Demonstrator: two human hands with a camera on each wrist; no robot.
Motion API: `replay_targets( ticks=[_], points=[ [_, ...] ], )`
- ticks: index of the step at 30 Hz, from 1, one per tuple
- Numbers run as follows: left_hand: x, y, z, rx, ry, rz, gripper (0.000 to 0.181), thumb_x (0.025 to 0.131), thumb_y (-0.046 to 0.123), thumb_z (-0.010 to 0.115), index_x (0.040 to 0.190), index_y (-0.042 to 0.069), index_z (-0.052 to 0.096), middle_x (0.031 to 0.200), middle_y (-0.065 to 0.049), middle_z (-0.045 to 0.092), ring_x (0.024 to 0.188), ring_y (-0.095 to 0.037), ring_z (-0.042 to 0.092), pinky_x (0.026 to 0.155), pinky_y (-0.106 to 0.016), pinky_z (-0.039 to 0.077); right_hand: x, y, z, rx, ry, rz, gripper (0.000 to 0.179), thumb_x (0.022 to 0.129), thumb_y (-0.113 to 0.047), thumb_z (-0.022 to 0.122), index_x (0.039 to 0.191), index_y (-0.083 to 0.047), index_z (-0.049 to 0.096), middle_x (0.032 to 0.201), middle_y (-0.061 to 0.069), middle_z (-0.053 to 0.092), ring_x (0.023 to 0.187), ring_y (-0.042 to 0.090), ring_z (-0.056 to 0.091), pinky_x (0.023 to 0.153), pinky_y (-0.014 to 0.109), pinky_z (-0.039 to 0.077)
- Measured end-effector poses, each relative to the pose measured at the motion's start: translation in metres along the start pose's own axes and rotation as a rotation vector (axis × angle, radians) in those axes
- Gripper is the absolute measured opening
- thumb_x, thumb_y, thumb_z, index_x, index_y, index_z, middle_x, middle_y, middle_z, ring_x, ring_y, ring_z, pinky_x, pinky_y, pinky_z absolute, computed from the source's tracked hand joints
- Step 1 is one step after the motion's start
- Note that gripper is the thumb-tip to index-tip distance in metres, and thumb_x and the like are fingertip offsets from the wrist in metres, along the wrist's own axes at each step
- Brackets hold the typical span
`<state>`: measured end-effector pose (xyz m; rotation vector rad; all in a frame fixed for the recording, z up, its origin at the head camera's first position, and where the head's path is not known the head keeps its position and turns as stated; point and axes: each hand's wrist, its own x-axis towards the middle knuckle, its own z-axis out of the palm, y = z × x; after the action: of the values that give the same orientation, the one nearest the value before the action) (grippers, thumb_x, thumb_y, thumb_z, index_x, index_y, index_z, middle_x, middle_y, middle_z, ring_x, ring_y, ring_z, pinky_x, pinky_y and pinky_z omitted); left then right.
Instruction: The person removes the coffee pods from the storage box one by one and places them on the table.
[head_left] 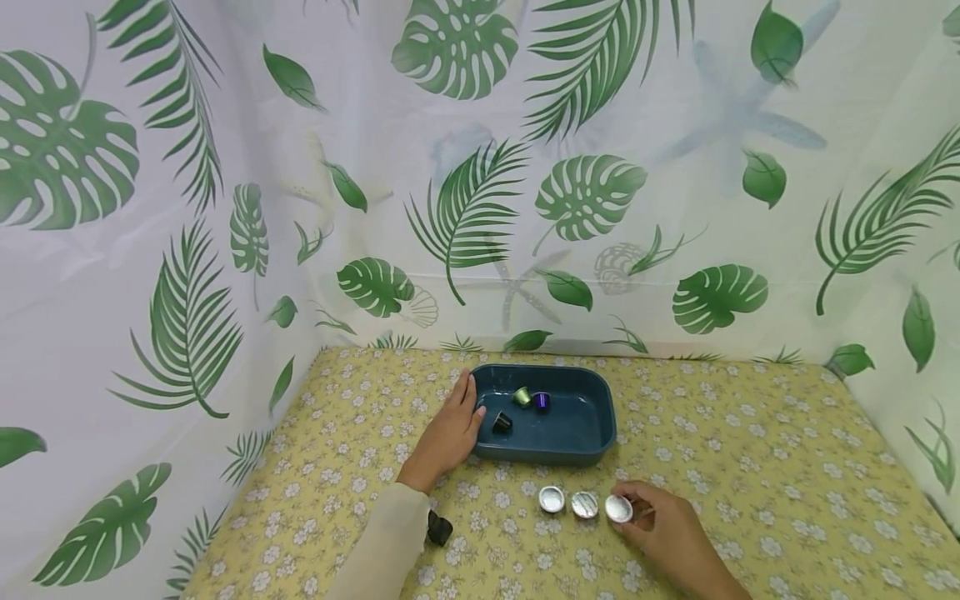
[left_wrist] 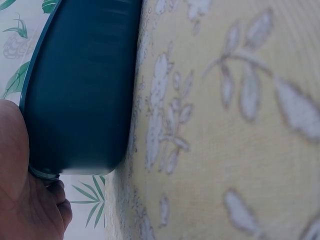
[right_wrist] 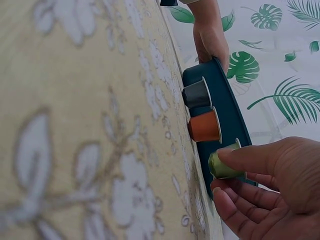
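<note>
- Thumb and fingers of the right hand (head_left: 667,532) pinch a small light-green capsule (right_wrist: 226,164), which has a round silver foil lid; from the head view I see this lid facing upward. Whether the capsule touches the surface below, I cannot tell.
- Just to the left of the right hand I see an orange capsule (right_wrist: 204,127) with silver lid, standing with its lid up, near the pinched one.
- Farther left from the same hand, in the same row, a dark grey capsule (right_wrist: 197,94) also stands with its silver lid up.
- Left hand (head_left: 448,429) is laid against the left end of a glossy dark teal rectangular dish (head_left: 581,427) with rounded corners; I see its fingers quite straight, touching the dish, and its thumb at the rim.
- This dish sits to the right of the left hand, and forward of the right hand.
- Inside it, close to the left thumb, I find a black capsule (head_left: 502,423), tilted. Farther right from that thumb, a shiny green capsule (head_left: 522,397) and a metallic purple capsule (head_left: 542,402) lie side by side.
- Below both hands I see a yellow tablecloth (head_left: 517,567) with white flowers; beyond them hangs a white leaf-printed sheet (head_left: 337,125).
- Cream sleeve (head_left: 386,542) covers the left forearm.
</note>
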<state>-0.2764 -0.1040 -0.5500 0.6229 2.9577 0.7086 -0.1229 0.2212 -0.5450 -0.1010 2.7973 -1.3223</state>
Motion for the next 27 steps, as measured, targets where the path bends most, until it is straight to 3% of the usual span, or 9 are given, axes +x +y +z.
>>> replay_targets(
  ticks=[7, 27],
  points=[
    [-0.0007, 0.0007, -0.0007, -0.012, 0.001, -0.001, 0.064, 0.113, 0.036, 0.032, 0.163, 0.007, 0.005, 0.169, 0.000, -0.013, 0.156, -0.023, 0.006, 0.123, -0.047, 0.022, 0.0004, 0.0011, 0.0004, 0.033, -0.031, -0.006, 0.040, 0.081, -0.003, 0.084, 0.118, -0.007, 0.071, 0.091, -0.001, 0.069, 0.074, 0.008, 0.064, 0.065, 0.024, 0.055],
    [0.0001, -0.0018, 0.0010, -0.005, 0.012, 0.019, 0.064, 0.113, 0.035, 0.032, 0.163, 0.006, 0.005, 0.170, -0.003, -0.012, 0.156, -0.024, 0.006, 0.122, -0.046, 0.025, 0.0026, 0.0029, 0.0025, -0.012, -0.042, -0.005, 0.039, 0.082, -0.004, 0.084, 0.118, -0.010, 0.071, 0.089, -0.003, 0.069, 0.071, 0.008, 0.060, 0.060, 0.025, 0.050]
  ],
)
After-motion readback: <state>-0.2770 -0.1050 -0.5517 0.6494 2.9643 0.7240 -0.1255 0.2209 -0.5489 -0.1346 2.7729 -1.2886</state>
